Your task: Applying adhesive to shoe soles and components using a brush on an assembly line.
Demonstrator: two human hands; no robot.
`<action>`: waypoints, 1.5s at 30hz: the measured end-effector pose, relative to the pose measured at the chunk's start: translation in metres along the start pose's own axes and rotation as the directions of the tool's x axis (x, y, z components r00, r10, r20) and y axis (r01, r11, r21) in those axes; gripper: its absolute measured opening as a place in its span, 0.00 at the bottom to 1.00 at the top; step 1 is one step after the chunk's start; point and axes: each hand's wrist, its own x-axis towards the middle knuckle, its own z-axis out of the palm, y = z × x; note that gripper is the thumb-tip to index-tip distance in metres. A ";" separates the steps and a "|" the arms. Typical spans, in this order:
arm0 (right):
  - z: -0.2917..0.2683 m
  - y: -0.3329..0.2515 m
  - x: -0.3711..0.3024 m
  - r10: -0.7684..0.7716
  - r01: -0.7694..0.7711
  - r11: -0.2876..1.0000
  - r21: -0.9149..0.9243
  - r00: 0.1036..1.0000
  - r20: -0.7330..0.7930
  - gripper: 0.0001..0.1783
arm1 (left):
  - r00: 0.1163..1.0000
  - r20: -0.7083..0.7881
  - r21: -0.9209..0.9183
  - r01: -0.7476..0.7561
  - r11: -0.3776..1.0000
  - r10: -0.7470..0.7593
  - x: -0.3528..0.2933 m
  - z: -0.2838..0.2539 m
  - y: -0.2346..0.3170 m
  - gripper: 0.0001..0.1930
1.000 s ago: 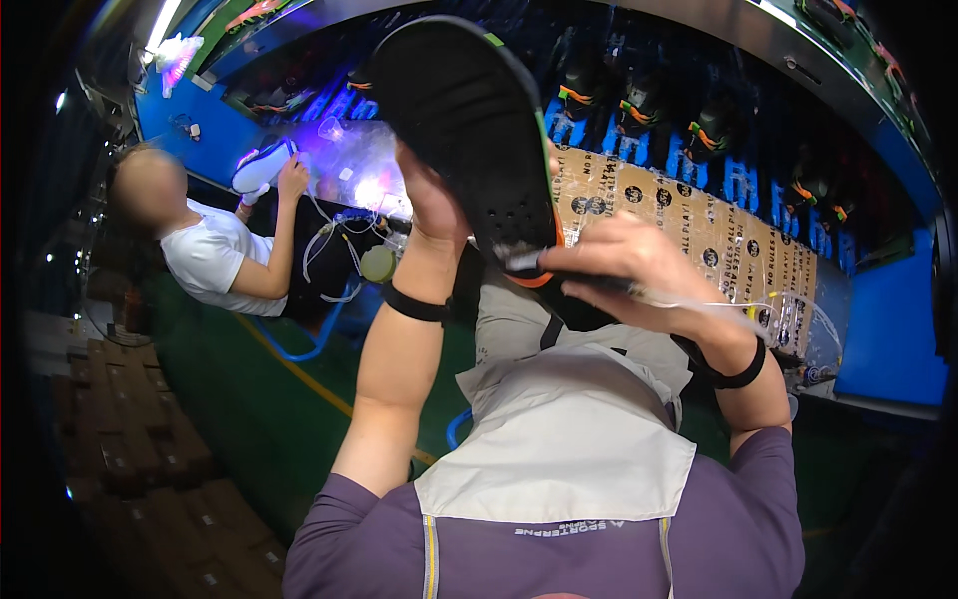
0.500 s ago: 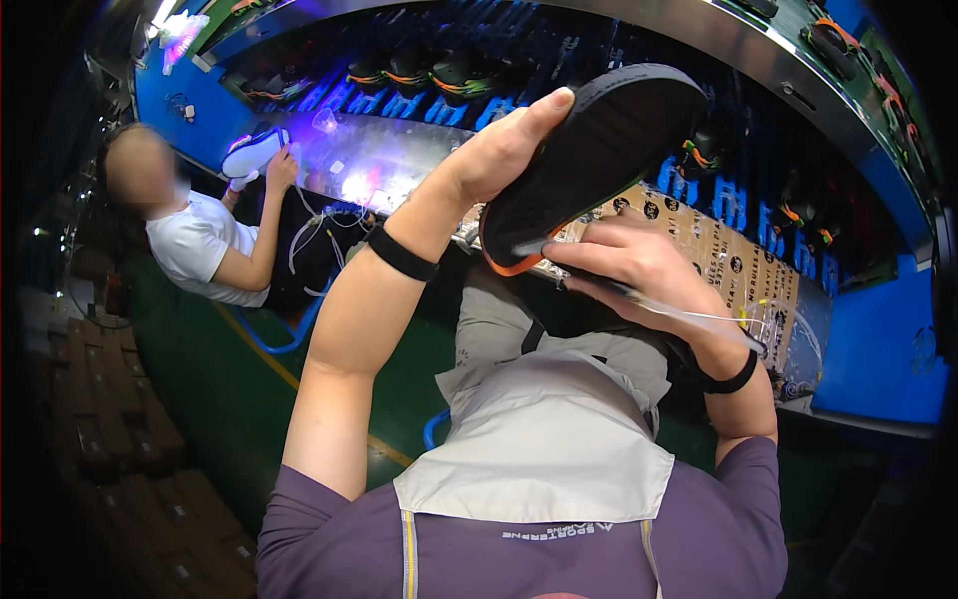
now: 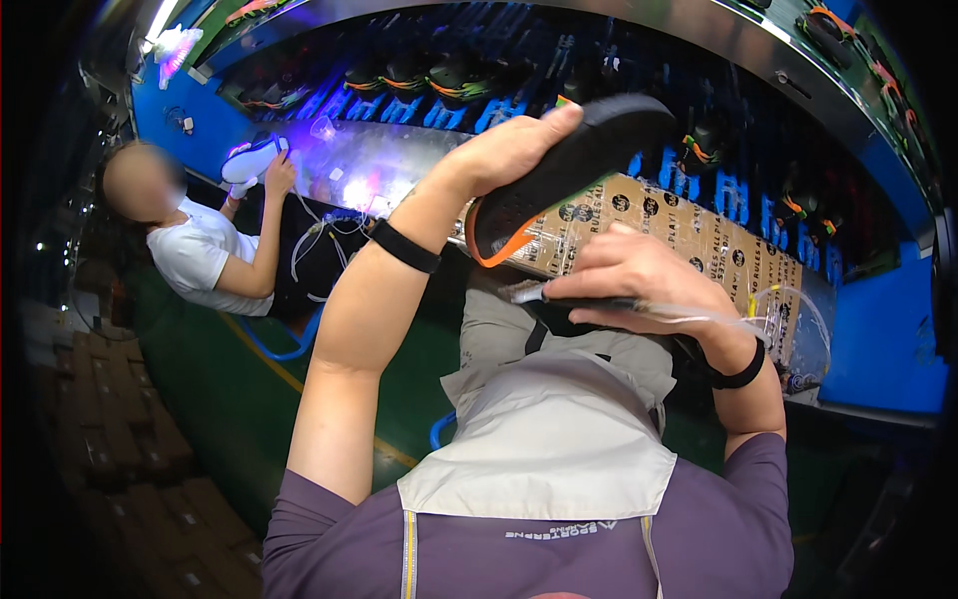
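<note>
One black shoe (image 3: 604,155) above the near edge of the cardboard (image 3: 720,245), left hand (image 3: 509,160) curled round it, right hand (image 3: 649,280) pinching a brush (image 3: 526,293), now drawn off the shoe, open gap between.

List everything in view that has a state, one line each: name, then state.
Left hand: gripping the black shoe
Black shoe: held up, slanted
Right hand: closed around the brush
Brush: bristle end apart from the shoe in this view
Wristbands: worn, one per arm
Cardboard: lying on the bench
Co-worker's pale shoe: held
Bench light: glowing
</note>
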 end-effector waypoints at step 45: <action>0.044 0.018 0.035 0.320 -0.301 0.946 0.124 0.794 -0.516 0.11 | 0.946 -0.226 -0.972 -0.234 0.004 0.230 -0.066 0.123 -0.138 0.35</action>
